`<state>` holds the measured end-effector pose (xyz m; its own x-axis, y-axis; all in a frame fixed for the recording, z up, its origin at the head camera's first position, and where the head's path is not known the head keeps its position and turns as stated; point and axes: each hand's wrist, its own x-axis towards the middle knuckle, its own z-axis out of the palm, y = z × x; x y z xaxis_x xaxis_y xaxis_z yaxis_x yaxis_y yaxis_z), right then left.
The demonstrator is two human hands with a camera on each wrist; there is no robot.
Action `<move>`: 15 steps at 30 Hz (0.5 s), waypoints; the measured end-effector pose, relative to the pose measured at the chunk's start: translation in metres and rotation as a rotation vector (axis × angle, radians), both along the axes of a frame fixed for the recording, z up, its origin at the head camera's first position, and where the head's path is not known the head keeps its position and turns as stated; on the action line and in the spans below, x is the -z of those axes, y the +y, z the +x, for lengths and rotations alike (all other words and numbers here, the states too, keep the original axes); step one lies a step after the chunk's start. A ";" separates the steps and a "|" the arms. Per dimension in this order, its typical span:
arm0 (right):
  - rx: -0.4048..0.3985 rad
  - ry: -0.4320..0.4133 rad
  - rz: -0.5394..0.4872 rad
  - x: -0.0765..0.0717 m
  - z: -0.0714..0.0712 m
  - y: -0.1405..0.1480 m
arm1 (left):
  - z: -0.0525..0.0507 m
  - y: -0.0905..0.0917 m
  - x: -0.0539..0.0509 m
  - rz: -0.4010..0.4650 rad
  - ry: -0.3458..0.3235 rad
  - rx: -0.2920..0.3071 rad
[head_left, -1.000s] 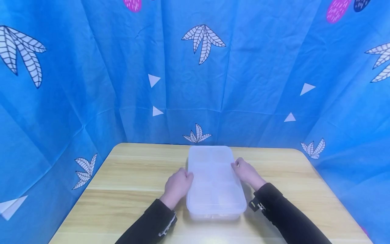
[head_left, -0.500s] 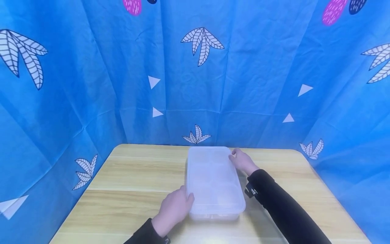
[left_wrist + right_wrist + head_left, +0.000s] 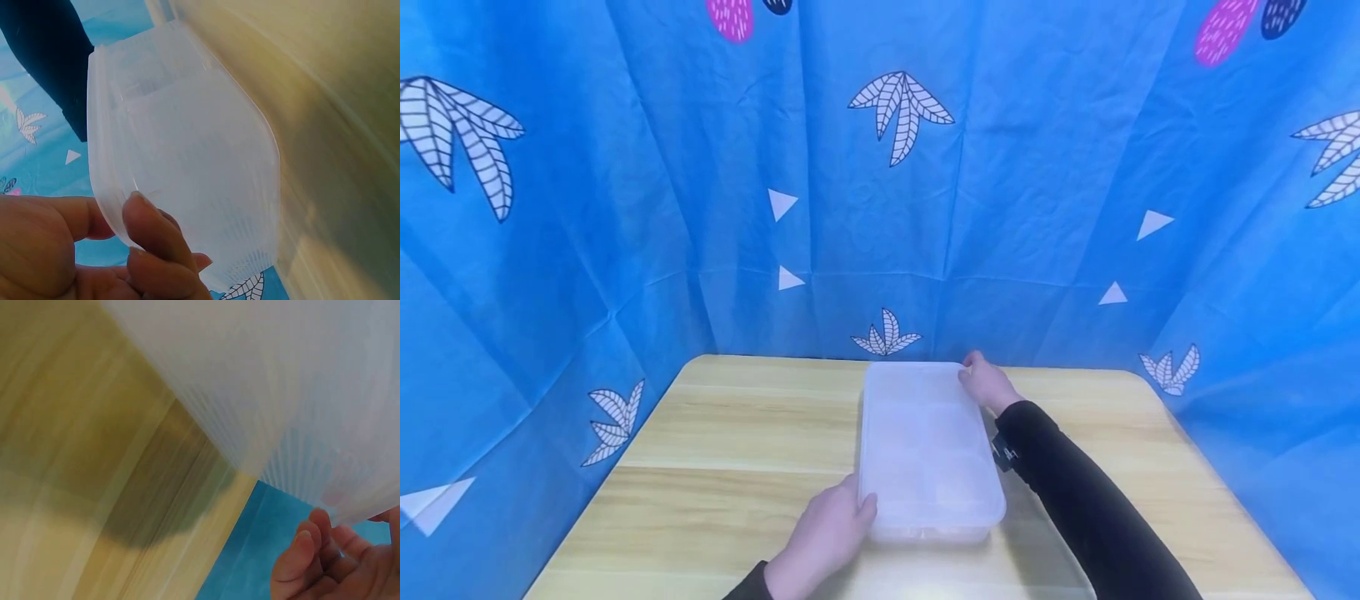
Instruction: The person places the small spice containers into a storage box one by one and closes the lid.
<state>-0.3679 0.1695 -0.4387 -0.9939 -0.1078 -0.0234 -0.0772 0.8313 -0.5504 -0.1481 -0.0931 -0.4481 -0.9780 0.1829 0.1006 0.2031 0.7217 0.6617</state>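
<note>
A rectangular translucent plastic container (image 3: 194, 156) stands on the table under a frosted white lid (image 3: 928, 454). Through the lid, several compartments show faintly. At its near left edge my left hand (image 3: 827, 529) grips the lid's rim, thumb on top and curled fingers (image 3: 159, 244) against the container's side below. My right hand (image 3: 988, 382) pinches the rim at the far right corner; in the right wrist view its fingers (image 3: 297, 556) curl up under that corner. The lid looks seated on the container. What the container holds cannot be made out.
The pale wooden table (image 3: 737, 425) extends on both sides of the container. A blue patterned cloth (image 3: 1030, 175) hangs behind and along both sides. The container's far end lies near the table's back edge.
My right hand has slid along the right side to the far corner. My left hand has moved back toward the near left corner. The container has stayed in place.
</note>
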 end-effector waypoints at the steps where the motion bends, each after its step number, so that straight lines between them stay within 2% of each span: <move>1: -0.007 -0.003 0.006 0.000 -0.002 0.000 | 0.000 0.000 0.000 0.008 0.002 0.005; 8: -0.083 -0.006 0.035 0.001 -0.009 0.001 | 0.001 0.001 0.005 0.032 0.013 0.001; 15: -0.084 -0.004 0.032 0.001 -0.009 0.003 | 0.001 0.001 0.006 0.039 0.021 -0.009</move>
